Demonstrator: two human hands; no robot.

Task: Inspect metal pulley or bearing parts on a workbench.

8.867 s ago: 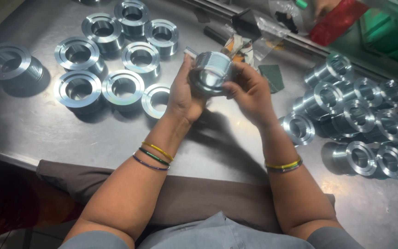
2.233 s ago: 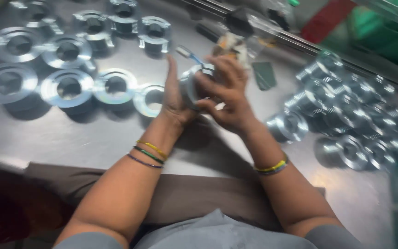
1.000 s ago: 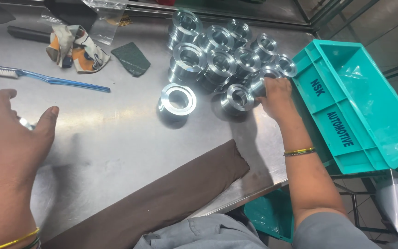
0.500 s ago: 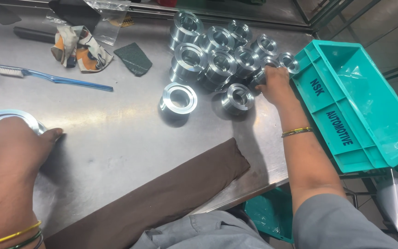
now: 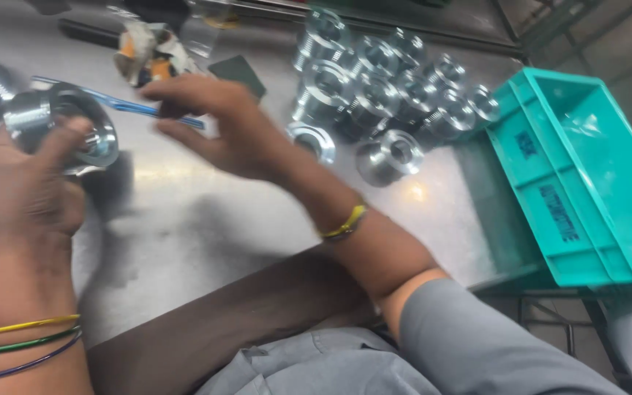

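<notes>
Fingers of the left hand (image 5: 31,183) curl around a shiny round flanged metal fitting (image 5: 67,132), lifted off the grey steel table (image 5: 206,234) where half a second ago that hand pressed flat. Its threaded stub points left, bore facing the camera. Right hand (image 5: 232,128), earlier at the heap of silver fittings (image 5: 382,80), now reaches over and pinches a blue toothbrush (image 5: 122,104) lying crosswise. Right of the heap sits a teal plastic crate (image 5: 587,183) with dark side labels.
</notes>
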